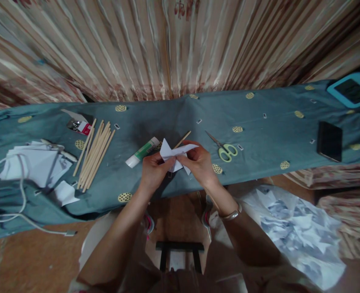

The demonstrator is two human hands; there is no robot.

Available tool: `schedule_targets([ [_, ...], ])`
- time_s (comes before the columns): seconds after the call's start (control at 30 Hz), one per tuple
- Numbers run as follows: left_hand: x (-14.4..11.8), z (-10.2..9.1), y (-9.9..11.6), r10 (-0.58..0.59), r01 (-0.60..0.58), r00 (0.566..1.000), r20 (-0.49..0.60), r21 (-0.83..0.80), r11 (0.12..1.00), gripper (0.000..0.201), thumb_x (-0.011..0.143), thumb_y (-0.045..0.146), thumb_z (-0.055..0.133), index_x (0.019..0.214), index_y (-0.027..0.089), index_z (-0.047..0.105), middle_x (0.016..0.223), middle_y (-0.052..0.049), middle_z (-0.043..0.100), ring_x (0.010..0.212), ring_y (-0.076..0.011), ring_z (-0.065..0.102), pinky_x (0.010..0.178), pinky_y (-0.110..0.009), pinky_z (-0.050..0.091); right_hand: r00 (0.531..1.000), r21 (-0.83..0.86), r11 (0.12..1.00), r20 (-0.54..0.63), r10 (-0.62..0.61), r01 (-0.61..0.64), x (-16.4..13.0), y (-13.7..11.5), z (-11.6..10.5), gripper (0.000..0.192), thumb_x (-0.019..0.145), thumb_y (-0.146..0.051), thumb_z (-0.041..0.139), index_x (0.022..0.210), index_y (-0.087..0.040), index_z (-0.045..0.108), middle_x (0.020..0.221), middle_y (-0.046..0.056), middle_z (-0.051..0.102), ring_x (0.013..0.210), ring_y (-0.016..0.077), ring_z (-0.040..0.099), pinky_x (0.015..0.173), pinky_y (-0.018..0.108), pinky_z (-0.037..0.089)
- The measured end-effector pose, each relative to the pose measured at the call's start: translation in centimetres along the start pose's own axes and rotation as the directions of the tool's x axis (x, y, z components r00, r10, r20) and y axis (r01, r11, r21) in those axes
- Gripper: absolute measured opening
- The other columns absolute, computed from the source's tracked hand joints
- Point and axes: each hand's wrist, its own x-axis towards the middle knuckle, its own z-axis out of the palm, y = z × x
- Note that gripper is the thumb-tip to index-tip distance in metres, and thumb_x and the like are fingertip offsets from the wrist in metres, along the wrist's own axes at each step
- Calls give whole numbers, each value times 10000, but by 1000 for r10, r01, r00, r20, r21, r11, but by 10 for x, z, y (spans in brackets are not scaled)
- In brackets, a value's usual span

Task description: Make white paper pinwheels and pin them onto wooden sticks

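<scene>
Both hands pinch one folded white paper piece [174, 155] over the front edge of a table covered in blue-green cloth [259, 134]. My left hand [153, 171] grips its lower left side. My right hand [200, 162] holds its right side, with a bracelet at the wrist. A thin wooden stick [183, 139] pokes out behind the paper. A glue tube [141, 152] with a green label lies just left of the hands, and green-handled scissors [225, 149] lie just right of them.
A bundle of wooden sticks [95, 154] and a pile of white paper pieces [35, 165] lie at the left, with a white cable [21, 203]. A dark phone [329, 141] and a blue-framed device [352, 90] sit at the right. Paper scraps [299, 232] cover the floor; striped curtain behind.
</scene>
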Motion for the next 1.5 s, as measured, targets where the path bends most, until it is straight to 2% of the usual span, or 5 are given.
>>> schedule_targets([
  [0.7, 6, 3, -2, 1, 2, 1000, 31, -94, 996, 176, 616, 296, 782, 731, 164, 760, 687, -19, 735, 596, -156, 633, 569, -255, 494, 996, -70, 995, 67, -62, 66, 6, 7, -5, 517, 620, -362, 801, 1065, -213, 586, 759, -23, 690, 700, 168, 665, 645, 302, 539],
  [0.87, 13, -6, 8, 44, -52, 997, -58, -137, 989, 158, 619, 292, 790, 720, 177, 753, 722, -27, 745, 679, -178, 665, 650, -280, 527, 973, -109, 967, 40, -229, 232, 16, -8, -31, 446, 714, -443, 765, 1083, -247, 610, 881, 8, 730, 840, 174, 689, 784, 325, 555],
  [1.0, 25, -18, 14, 59, -110, 972, -226, -219, 970, 154, 577, 269, 818, 664, 179, 730, 731, -21, 744, 690, -161, 674, 661, -249, 528, 905, -378, 856, -97, -414, 352, 23, -16, -63, 212, 808, -397, 682, 944, -234, 684, 849, 20, 730, 809, 174, 681, 787, 345, 542],
  [1.17, 28, -21, 13, 74, -156, 961, -267, -297, 942, 159, 552, 242, 826, 662, 178, 731, 746, -13, 755, 677, -132, 668, 703, -232, 543, 896, -776, 538, 78, -438, 331, 15, -11, -77, 150, 853, -264, 592, 863, -225, 737, 815, 25, 744, 750, 199, 673, 758, 362, 531],
  [1.5, 24, -15, 6, 44, -96, 973, -225, -224, 970, 104, 585, 236, 805, 642, 193, 730, 750, -13, 756, 632, -142, 657, 628, -243, 523, 862, -823, 327, 335, -380, 464, 5, -7, -76, 126, 848, -184, 598, 849, -204, 722, 970, 73, 741, 973, 246, 647, 935, 414, 475],
])
